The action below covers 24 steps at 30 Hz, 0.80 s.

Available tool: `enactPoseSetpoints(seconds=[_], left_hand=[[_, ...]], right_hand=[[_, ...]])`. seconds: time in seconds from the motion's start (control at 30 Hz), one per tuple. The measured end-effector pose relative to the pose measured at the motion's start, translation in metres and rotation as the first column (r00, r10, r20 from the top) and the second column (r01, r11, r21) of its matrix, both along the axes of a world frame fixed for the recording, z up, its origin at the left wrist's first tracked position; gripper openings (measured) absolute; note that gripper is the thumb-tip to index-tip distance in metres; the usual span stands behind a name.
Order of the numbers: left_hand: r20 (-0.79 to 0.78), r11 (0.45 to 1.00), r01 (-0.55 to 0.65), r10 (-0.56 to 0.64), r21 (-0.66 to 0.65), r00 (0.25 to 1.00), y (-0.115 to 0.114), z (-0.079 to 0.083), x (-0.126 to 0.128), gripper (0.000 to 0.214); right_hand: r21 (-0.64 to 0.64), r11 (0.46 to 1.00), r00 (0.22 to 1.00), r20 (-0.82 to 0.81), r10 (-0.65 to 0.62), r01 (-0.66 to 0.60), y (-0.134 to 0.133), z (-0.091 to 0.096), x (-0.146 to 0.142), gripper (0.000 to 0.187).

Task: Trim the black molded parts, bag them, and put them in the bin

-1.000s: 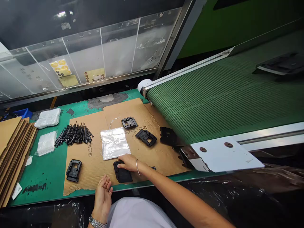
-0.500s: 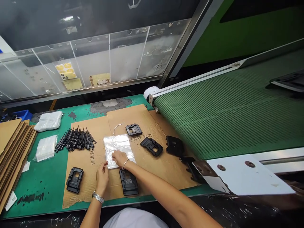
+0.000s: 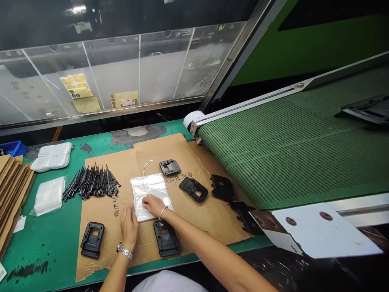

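A clear plastic bag [image 3: 149, 183] lies flat on the cardboard sheet [image 3: 194, 221] in front of me. My right hand [image 3: 154, 205] rests on the bag's lower middle, fingertips pinched together on the film. At the bag's left edge, my left hand [image 3: 129, 226] lies with loosely curved fingers, slightly apart, and I see nothing held in it. A black plastic bracket [image 3: 166, 239] sits just below the bag, partly under my right wrist. Another black bracket [image 3: 92, 239] lies left of my left hand. Two more, a bracket [image 3: 170, 167] and a bracket [image 3: 193, 189], lie beyond and right of the bag.
A heap of black pins [image 3: 91, 181] lies at left, near two stacks of clear bags [image 3: 48, 194] [image 3: 51, 156]. Cardboard sheets [image 3: 13, 190] are piled at the far left. A green conveyor belt [image 3: 282, 142] rises at right, with black parts [image 3: 221, 187] beside its lower end.
My left hand has drawn slightly down and its fingers have loosened from a pinch at the bag's edge. My right hand stays on the bag. The view has shifted slightly.
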State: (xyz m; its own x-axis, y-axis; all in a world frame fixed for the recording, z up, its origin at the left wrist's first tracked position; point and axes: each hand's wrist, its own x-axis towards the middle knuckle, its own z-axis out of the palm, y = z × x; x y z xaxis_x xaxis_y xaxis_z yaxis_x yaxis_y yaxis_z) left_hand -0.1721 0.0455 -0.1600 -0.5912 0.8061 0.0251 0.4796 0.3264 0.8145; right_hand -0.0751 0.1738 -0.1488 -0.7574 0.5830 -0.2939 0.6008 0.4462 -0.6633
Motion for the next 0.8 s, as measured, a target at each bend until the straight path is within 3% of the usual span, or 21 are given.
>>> enactPoseSetpoints(seconds=[0.17,0.3,0.43,0.53,0.7,0.8], left_hand=[[-0.159,0.988,0.157,-0.157,-0.009,0.975,0.01,0.004,0.005,0.028],[-0.373,0.912,0.341,-0.405,-0.228,0.835,0.026,0.002,0.011,0.04],[-0.38,0.852,0.42,-0.517,-0.313,0.767,0.045,0.006,0.018,0.042],[-0.372,0.832,0.411,-0.54,-0.373,0.755,0.058,0.011,0.021,0.037],[-0.313,0.806,0.387,-0.547,-0.448,0.777,0.073,0.021,0.025,0.023],[-0.265,0.811,0.389,-0.53,-0.436,0.806,0.074,0.029,0.021,0.024]], right_hand=[[-0.226,0.966,0.974,-0.156,-0.166,0.128,0.012,-0.007,0.003,0.01],[-0.391,0.888,0.898,-0.257,-0.357,0.242,0.02,-0.011,0.003,0.017],[-0.482,0.822,0.789,-0.356,-0.501,0.304,0.025,-0.004,0.003,0.022],[-0.532,0.794,0.712,-0.433,-0.553,0.294,0.022,0.013,0.002,0.029],[-0.608,0.745,0.594,-0.503,-0.628,0.273,0.011,0.057,0.005,0.038],[-0.681,0.686,0.525,-0.498,-0.69,0.256,0.006,0.083,0.017,0.039]])
